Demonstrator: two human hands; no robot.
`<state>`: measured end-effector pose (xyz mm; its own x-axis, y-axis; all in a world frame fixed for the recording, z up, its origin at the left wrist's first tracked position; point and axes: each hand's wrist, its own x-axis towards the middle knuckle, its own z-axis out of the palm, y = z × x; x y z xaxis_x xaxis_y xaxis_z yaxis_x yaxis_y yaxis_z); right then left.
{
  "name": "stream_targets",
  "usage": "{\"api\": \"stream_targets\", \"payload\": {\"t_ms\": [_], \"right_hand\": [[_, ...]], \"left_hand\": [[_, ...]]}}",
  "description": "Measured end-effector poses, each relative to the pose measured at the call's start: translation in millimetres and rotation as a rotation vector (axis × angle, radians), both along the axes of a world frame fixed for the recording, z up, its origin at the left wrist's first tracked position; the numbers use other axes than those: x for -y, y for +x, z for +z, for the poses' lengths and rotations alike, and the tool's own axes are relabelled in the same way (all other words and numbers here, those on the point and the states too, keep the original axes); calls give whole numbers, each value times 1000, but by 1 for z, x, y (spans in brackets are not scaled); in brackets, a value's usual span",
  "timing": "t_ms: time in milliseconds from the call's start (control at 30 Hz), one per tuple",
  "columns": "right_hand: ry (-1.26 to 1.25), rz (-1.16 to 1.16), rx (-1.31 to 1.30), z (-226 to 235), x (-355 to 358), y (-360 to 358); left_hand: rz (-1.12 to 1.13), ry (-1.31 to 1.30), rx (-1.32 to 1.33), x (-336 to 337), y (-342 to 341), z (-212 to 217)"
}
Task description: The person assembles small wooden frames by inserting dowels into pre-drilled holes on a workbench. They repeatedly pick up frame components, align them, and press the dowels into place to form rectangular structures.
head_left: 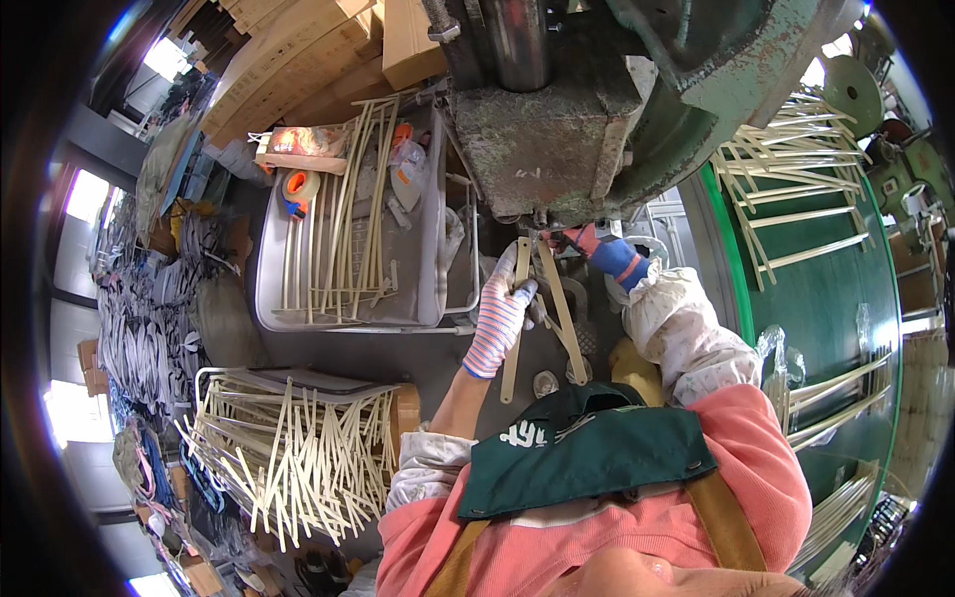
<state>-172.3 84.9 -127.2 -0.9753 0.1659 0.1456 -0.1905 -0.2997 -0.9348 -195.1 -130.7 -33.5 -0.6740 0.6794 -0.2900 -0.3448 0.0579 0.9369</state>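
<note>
Dark green bib (587, 453) and pink sleeve (746, 428) front my remote view of gloved work close beneath a worn machine block (547, 149).

Crushed fingertips are the hazard I rate highest: the right hand (589, 247) sits just under the block, and a downward stroke could catch it there. A loose hold might also let a strip twist out of line. The left hand (502, 310) is closed around the left strip (510, 370); the right hand is by the upper end of the right strip (562, 313), though I cannot tell whether it grips it. Both strips extend between block and bib, upper ends near each other, lower ends splayed apart. They look flat, narrow and cream-coloured, with rounded ends and what appear to be small holes.
</note>
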Motion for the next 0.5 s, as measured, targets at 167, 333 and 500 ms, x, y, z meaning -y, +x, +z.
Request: {"api": "stream_targets", "payload": {"t_ms": [167, 333, 500], "right_hand": [[35, -35, 157, -1, 6, -13], [1229, -388, 14, -8, 8, -20], [1481, -66, 319, 8, 3, 8]], "left_hand": [[-16, 1, -24, 1, -3, 3], [-49, -28, -68, 1, -5, 10], [-81, 3, -72, -4, -6, 16]]}}
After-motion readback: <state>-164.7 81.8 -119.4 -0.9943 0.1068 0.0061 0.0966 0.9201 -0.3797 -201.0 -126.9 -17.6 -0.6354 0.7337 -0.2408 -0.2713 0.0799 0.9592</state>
